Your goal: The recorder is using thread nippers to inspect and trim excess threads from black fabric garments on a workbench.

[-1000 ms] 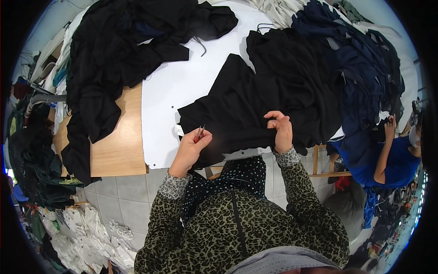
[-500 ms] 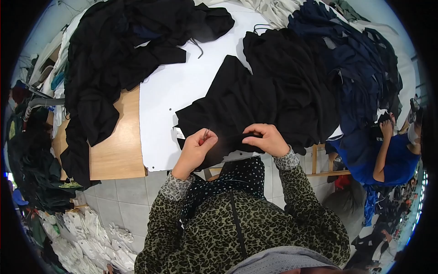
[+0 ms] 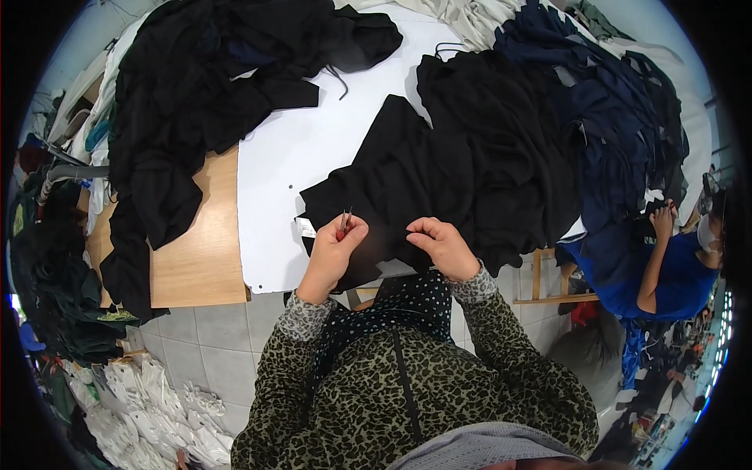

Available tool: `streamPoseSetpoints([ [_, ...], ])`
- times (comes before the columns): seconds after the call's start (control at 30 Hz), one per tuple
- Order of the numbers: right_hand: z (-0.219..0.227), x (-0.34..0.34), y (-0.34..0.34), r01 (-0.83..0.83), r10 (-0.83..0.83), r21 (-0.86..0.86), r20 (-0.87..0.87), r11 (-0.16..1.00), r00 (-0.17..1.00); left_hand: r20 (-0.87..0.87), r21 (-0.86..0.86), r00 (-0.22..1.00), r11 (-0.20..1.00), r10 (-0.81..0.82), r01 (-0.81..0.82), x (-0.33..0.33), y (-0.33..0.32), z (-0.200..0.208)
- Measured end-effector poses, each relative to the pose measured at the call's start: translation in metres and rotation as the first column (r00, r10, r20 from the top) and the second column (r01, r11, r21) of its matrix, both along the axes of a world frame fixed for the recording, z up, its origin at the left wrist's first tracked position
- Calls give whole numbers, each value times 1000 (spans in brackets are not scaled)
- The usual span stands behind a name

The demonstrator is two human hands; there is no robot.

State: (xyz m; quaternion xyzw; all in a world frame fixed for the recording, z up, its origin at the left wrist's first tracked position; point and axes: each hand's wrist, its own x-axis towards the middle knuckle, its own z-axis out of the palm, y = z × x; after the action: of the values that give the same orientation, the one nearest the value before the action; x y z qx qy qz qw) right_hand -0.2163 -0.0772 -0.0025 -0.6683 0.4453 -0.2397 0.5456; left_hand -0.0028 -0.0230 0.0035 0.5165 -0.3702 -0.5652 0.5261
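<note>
My left hand (image 3: 333, 254) is closed around small thread snips (image 3: 345, 223), their two metal points sticking up above the fingers and a bit of red showing. My right hand (image 3: 442, 247) is a little to the right, thumb and fingertips pinched together; whether a thread or anything else is between them is too small to see. Beneath and beyond both hands a black garment (image 3: 439, 164) lies spread in folds, its near edge hanging toward my lap. A white label (image 3: 305, 227) shows at its left edge, beside my left hand.
Another heap of black garments (image 3: 180, 94) covers the table's left side. Dark navy clothes (image 3: 619, 133) are piled at the right, where a person in blue (image 3: 666, 274) works. A white board (image 3: 274, 172) lies over the wooden tabletop (image 3: 200, 266). White bundles (image 3: 149, 399) are on the floor.
My right hand has let go of the black cloth edge and moved left, nearer my left hand. The snips now point upward and show more clearly above my left fingers.
</note>
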Motion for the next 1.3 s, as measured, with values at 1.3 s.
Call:
streamPoseSetpoints([
  [1.3,-17,-1,13,105,-58,-120,339,987,939,-90,112,992,988,-93,103,-41,-8,1],
])
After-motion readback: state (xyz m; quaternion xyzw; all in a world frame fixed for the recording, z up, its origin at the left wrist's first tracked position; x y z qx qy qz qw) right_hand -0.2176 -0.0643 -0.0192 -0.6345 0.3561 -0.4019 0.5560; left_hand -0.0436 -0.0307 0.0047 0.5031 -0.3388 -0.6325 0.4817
